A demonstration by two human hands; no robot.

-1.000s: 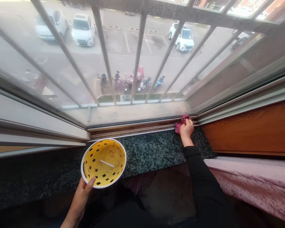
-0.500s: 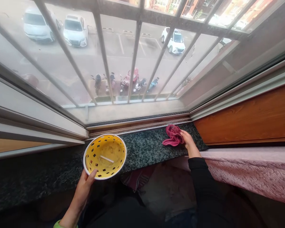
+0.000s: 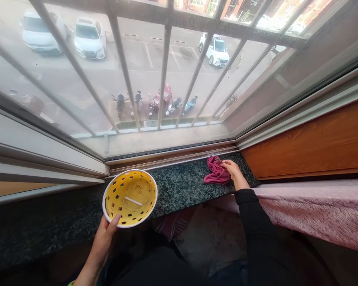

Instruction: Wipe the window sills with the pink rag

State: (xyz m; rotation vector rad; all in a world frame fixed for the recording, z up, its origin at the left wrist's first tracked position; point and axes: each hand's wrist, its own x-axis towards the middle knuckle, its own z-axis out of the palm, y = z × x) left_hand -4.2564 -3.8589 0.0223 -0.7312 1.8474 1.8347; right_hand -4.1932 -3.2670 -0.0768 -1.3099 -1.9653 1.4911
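Observation:
My left hand (image 3: 105, 234) grips the near rim of a round yellow plastic basket (image 3: 119, 194) with a white edge and diamond-shaped holes. The thumb lies over the rim, while the other fingers are hidden beneath. Inside the basket rests a short white stick (image 3: 133, 200) among brownish dirt stains. A crumpled dark-pink cloth (image 3: 216, 174) lies on the right part of the dark green speckled stone sill (image 3: 179, 182). From its right side, my right hand (image 3: 233, 169) has thumb and fingertips closed on the top of the cloth.
Behind the sill run the window track (image 3: 173, 157) and glass, with metal bars (image 3: 164, 75) outside. A brown wooden panel (image 3: 304, 139) and a pink curtain (image 3: 310, 210) border the right side. At the left stands a white window frame (image 3: 44, 147).
The cloth has sunk flatter onto the sill, and my right hand has shifted slightly over it. The basket stays in my left hand; the view has moved a little.

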